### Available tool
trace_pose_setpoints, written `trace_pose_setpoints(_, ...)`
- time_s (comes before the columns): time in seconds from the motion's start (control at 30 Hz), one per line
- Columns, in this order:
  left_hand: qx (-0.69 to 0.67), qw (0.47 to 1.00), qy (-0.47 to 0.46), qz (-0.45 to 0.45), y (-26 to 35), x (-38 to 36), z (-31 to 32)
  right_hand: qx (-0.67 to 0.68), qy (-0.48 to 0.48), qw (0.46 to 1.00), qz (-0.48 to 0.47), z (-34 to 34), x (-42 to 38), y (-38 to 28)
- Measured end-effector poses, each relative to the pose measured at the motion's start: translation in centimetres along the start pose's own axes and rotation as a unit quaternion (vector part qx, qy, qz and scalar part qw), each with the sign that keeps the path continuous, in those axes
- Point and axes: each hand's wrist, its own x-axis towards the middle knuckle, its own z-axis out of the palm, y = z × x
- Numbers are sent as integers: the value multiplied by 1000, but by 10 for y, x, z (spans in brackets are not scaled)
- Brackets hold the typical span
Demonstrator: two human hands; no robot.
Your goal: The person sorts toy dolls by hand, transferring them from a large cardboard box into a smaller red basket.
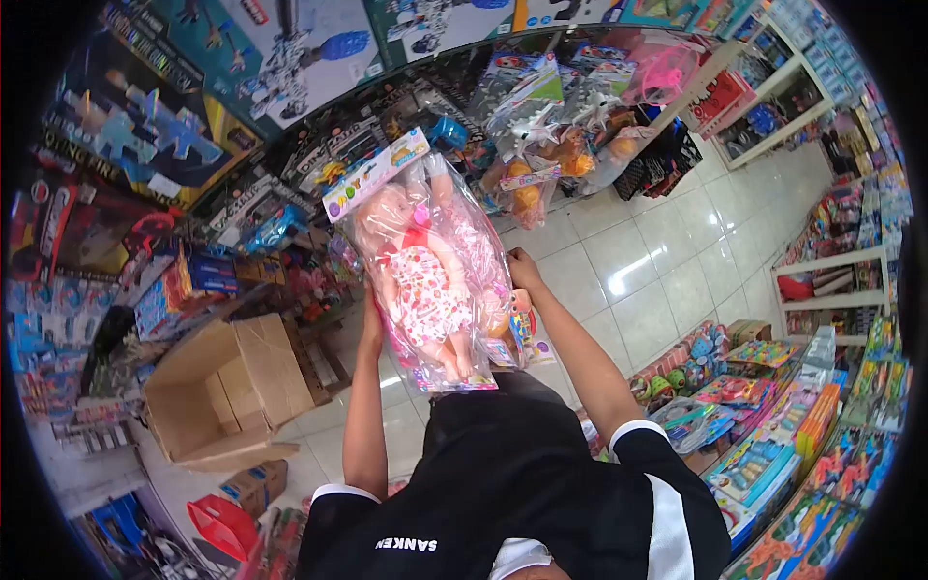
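A baby doll in a clear plastic bag (425, 280), with a printed card header at its top, is held up in front of my body. The doll wears a white dress with red and pink dots. Pink frilly material shows in the plastic along its right side. My left hand (371, 324) grips the bag's left edge, its fingers mostly hidden behind it. On the other side my right hand (523, 271) is closed at the bag's right edge. Just below that hand, a smaller colourful toy pack (523, 324) sticks out from behind the doll bag.
An open cardboard box (217, 396) stands on the left, with a red plastic item (222, 527) below it. Bagged toys (532, 184) hang ahead, before stacked toy boxes (309, 58). More packaged toys (764, 454) fill the right side. White tiled floor (667, 246) shows between.
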Motion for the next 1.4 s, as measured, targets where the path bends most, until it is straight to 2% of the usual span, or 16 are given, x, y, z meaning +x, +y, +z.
trace_pose_setpoints(0.07,31,1000,-5,-4,2,1,4,7,52,998,31,3,-6,-4)
trace_pose_setpoints(0.17,55,998,-23,-8,-4,5,10,36,90,995,17,-11,-23,4)
trace_pose_setpoints(0.23,148,989,-12,25,-27,29,4,49,110,992,24,-24,-23,27)
trace_pose_setpoints(0.37,182,975,-128,27,-20,53,53,88,139,986,36,-71,-47,50)
trace_pose_setpoints(0.43,322,939,-91,77,-2,38,97,137,158,977,33,-91,-47,84)
trace_pose_setpoints(0.47,313,941,-104,81,21,13,140,179,168,969,27,-102,-46,104)
trace_pose_setpoints(0.6,251,940,-207,101,-25,46,206,210,220,952,43,-160,-56,159)
trace_pose_setpoints(0.67,296,932,-203,39,-44,51,249,188,243,950,60,-198,-66,178)
trace_pose_setpoints(0.8,293,921,-254,33,-84,59,333,188,281,932,128,-266,-92,212)
trace_pose_setpoints(0.97,296,898,-320,-58,-130,63,442,186,332,906,186,-340,-106,283)
trace_pose_setpoints(1.1,341,867,-358,-56,-126,24,538,200,352,887,222,-388,-125,315)
trace_pose_setpoints(1.17,346,849,-397,-52,-166,53,563,211,365,874,239,-410,-134,324)
trace_pose_setpoints(1.23,379,800,-465,-4,-217,93,585,212,384,861,257,-426,-142,338)
trace_pose_setpoints(1.27,367,803,-469,-32,-247,115,594,205,394,854,270,-435,-144,345)
trace_pose_setpoints(1.37,434,759,-486,13,-264,113,653,217,401,843,286,-454,-143,379)
trace_pose_setpoints(1.4,415,765,-491,-29,-274,115,671,218,408,838,290,-465,-138,391)
